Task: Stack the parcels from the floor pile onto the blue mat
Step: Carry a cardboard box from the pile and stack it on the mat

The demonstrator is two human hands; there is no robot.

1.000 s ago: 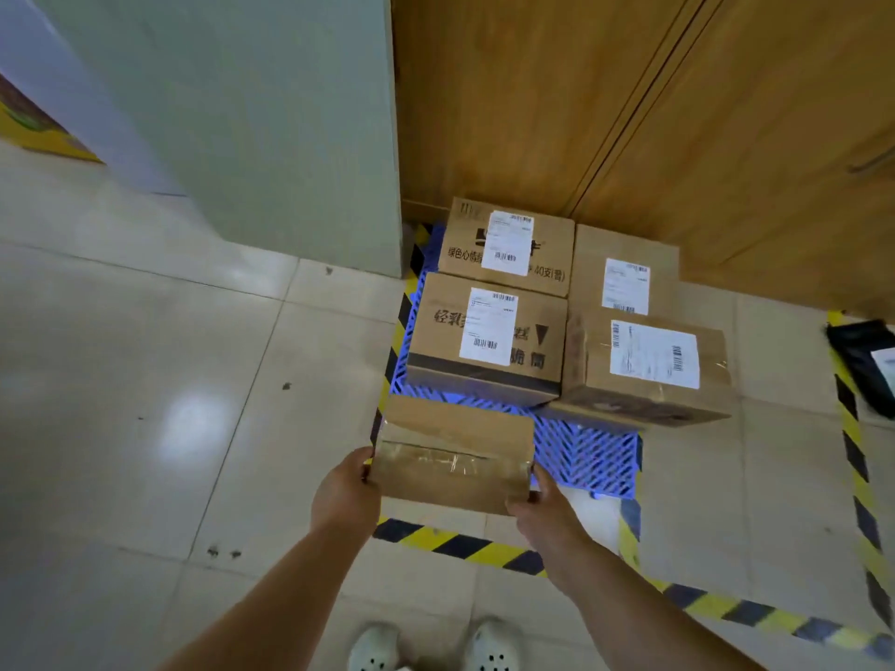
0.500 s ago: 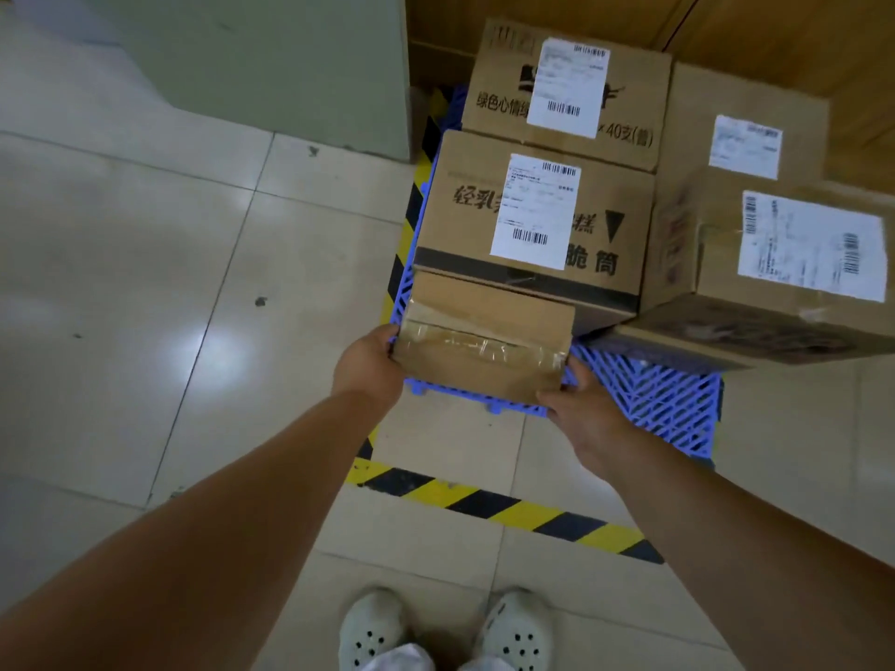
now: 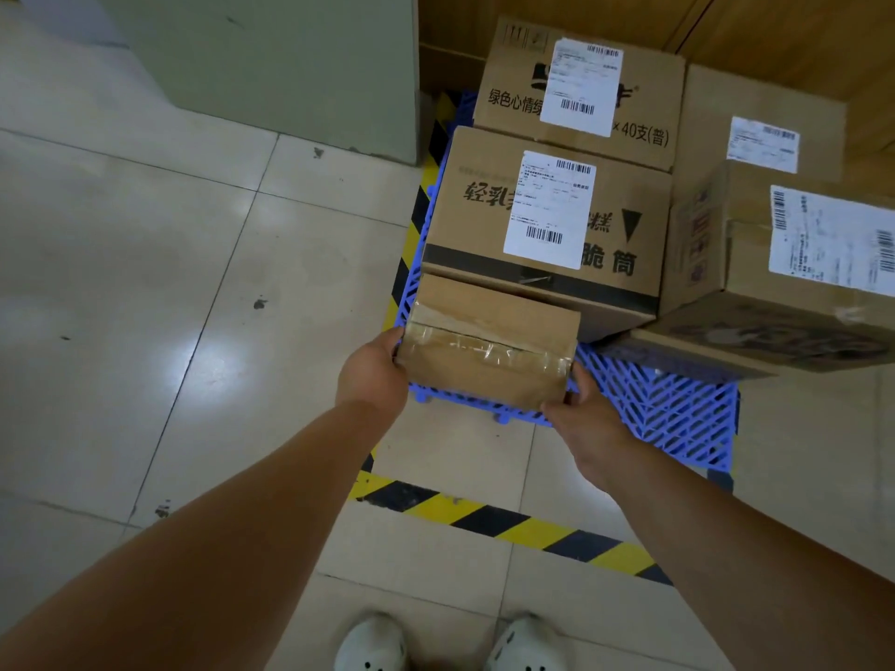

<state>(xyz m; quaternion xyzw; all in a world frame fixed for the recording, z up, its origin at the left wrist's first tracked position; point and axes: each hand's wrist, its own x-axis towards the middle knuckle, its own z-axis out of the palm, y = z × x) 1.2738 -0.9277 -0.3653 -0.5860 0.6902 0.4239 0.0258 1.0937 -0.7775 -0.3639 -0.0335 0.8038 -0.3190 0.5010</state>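
I hold a small taped cardboard parcel [image 3: 489, 341] between both hands at the near left corner of the blue mat [image 3: 663, 414]. My left hand [image 3: 373, 375] grips its left end and my right hand [image 3: 588, 428] grips its right end. The parcel sits low over the mat, against the front of a larger labelled box [image 3: 542, 225]; whether it rests on the mat I cannot tell. Three more labelled boxes stand on the mat: one behind [image 3: 576, 89], one at the back right [image 3: 760, 128], and one at the right [image 3: 794, 263].
Yellow-black hazard tape [image 3: 503, 523] runs across the tiled floor in front of the mat and up its left side. A grey-green wall [image 3: 271, 60] stands at the left, wooden cabinet doors [image 3: 755, 26] behind the boxes. My white shoes [image 3: 450, 644] show at the bottom.
I leaned in over the mat and lowered the small parcel forward, from the mat's front edge to against the front labelled box. Both hands kept their grip.
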